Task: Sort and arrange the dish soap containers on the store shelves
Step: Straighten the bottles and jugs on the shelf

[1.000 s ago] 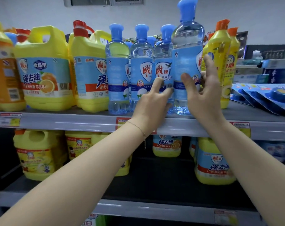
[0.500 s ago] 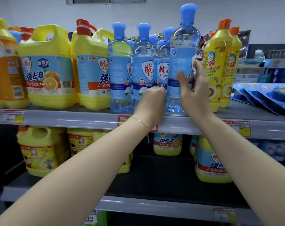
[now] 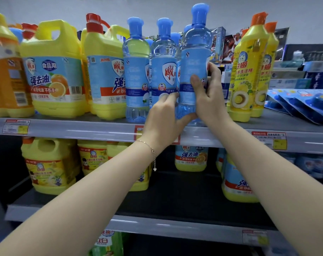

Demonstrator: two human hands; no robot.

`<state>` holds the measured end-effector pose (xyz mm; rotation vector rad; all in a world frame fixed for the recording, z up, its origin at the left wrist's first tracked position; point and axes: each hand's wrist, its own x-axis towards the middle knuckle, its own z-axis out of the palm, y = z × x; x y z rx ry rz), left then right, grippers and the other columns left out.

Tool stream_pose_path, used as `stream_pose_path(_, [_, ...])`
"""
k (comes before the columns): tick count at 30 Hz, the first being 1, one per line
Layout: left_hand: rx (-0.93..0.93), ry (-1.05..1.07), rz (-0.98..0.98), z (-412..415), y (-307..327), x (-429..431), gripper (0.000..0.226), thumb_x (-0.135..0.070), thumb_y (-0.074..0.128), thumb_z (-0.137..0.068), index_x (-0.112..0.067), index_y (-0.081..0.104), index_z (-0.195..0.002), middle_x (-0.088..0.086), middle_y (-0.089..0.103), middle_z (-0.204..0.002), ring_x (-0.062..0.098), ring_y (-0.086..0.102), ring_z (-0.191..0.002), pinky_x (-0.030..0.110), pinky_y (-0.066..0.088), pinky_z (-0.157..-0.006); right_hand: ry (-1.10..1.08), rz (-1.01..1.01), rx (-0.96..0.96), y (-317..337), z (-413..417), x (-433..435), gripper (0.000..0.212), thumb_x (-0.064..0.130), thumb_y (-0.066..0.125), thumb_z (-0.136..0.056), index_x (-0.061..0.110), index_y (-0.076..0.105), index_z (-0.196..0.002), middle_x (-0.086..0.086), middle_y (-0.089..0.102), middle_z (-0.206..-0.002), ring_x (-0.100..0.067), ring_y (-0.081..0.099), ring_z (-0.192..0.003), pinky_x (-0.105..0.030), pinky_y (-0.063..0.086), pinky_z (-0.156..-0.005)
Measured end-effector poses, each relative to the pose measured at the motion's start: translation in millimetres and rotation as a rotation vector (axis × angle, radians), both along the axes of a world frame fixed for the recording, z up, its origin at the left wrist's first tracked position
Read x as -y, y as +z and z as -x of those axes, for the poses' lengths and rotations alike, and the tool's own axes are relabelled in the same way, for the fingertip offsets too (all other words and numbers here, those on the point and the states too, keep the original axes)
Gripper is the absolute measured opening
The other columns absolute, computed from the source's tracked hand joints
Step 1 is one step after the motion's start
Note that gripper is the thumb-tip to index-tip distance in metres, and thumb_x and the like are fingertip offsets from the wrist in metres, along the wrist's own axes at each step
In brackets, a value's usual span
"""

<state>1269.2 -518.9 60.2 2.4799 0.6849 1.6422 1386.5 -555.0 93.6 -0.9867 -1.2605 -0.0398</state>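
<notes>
A clear blue dish soap bottle with a blue cap stands at the front of the upper shelf. My right hand grips its right side, thumb across the label. My left hand holds its lower left part, fingers curled round the base. Two matching blue-capped bottles stand just to its left, with more behind. Big yellow jugs fill the shelf's left half. Tall yellow bottles with orange caps stand to the right.
Blue flat packs lie at the right end of the upper shelf. The lower shelf holds yellow jugs at the left and right, with dark bare space in the middle. Price tags line the shelf edges.
The gripped bottle has shifted left, closer to the row of blue bottles. My left hand moved from the neighbouring bottle to the held bottle's base.
</notes>
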Motion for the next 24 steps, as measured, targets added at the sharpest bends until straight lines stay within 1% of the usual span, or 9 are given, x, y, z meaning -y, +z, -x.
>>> stream_pose_path(4, [0.049,-0.028,0.037,-3.3,-2.7,5.1,0.07,-0.039,0.074,-0.08,0.002,0.052,-0.132,0.01,0.059,-0.115,0.024,0.06,-0.095,0.025,0.045,-0.086,0.008,0.01,-0.005,-0.3,0.8,-0.3,0.055,0.024,0.05,-0.098,0.002,0.024,-0.14,-0.017,0.05,-0.133,-0.028,0.055,-0.118,-0.05,0.047,-0.096])
stream_pose_path(6, [0.08,-0.039,0.053,-4.8,-4.1,5.8,0.07,-0.036,0.074,-0.08,0.003,0.051,-0.133,0.01,0.058,-0.115,0.024,0.06,-0.094,0.027,0.047,-0.087,0.025,0.007,-0.007,0.1,2.3,-0.9,0.051,0.02,0.049,-0.099,0.0,0.024,-0.139,-0.016,0.049,-0.132,-0.027,0.055,-0.117,-0.049,0.048,-0.096])
stream_pose_path(9, [0.115,-0.048,0.066,-6.8,-5.0,5.6,0.068,-0.033,0.075,-0.08,0.003,0.052,-0.133,0.011,0.057,-0.115,0.025,0.059,-0.094,0.034,0.05,-0.088,0.041,0.005,-0.005,1.3,4.3,-2.6,0.047,0.014,0.045,-0.1,-0.001,0.022,-0.138,-0.015,0.048,-0.131,-0.028,0.054,-0.119,-0.048,0.048,-0.097])
stream_pose_path(11, [0.128,-0.044,0.061,-8.1,-5.1,5.8,0.065,-0.031,0.076,-0.08,0.003,0.054,-0.131,0.012,0.057,-0.112,0.025,0.058,-0.094,0.034,0.05,-0.086,0.028,0.004,0.005,1.4,4.8,-3.3,0.045,0.013,0.043,-0.101,-0.001,0.022,-0.138,-0.016,0.047,-0.131,-0.029,0.053,-0.119,-0.048,0.047,-0.097])
stream_pose_path(14, [0.139,-0.031,0.067,-8.8,-3.3,4.6,0.057,-0.03,0.077,-0.078,0.002,0.06,-0.123,0.011,0.06,-0.107,0.021,0.056,-0.096,0.024,0.045,-0.08,0.011,0.004,0.013,1.5,4.8,-3.6,0.044,0.011,0.043,-0.101,-0.002,0.021,-0.137,-0.018,0.047,-0.131,-0.03,0.053,-0.118,-0.046,0.047,-0.097])
stream_pose_path(16, [0.143,-0.035,0.091,-8.2,-1.6,3.8,0.051,-0.031,0.078,-0.077,0.0,0.065,-0.114,0.009,0.061,-0.102,0.017,0.054,-0.091,0.016,0.035,-0.073,0.01,0.014,0.012,1.4,4.2,-4.3,0.045,0.01,0.044,-0.1,-0.001,0.022,-0.136,-0.02,0.047,-0.131,-0.03,0.053,-0.118,-0.045,0.047,-0.098])
stream_pose_path(18, [0.132,-0.021,0.106,-7.2,-0.9,2.8,0.049,-0.034,0.079,-0.075,-0.002,0.067,-0.11,0.007,0.061,-0.1,0.013,0.05,-0.085,0.012,0.03,-0.069,0.014,0.026,0.005,0.5,3.1,-4.9,0.046,0.01,0.047,-0.099,0.0,0.023,-0.136,-0.02,0.048,-0.131,-0.03,0.054,-0.118,-0.045,0.047,-0.098])
stream_pose_path(22, [0.087,0.02,0.126,-3.6,-0.6,0.5,0.059,-0.042,0.082,-0.071,-0.005,0.067,-0.114,0.004,0.066,-0.102,0.009,0.052,-0.082,0.01,0.034,-0.07,0.018,0.051,-0.026,-2.1,1.2,-4.6,0.046,0.012,0.051,-0.097,0.004,0.025,-0.134,-0.02,0.051,-0.129,-0.029,0.056,-0.116,-0.047,0.048,-0.097])
stream_pose_path(24, [0.081,0.01,0.145,-2.5,0.6,1.2,0.059,-0.042,0.082,-0.07,-0.005,0.068,-0.113,0.003,0.066,-0.099,0.009,0.053,-0.08,0.01,0.034,-0.069,0.014,0.053,-0.04,-2.0,2.3,-3.8,0.045,0.013,0.052,-0.096,0.006,0.027,-0.133,-0.02,0.052,-0.128,-0.029,0.055,-0.116,-0.048,0.047,-0.097])
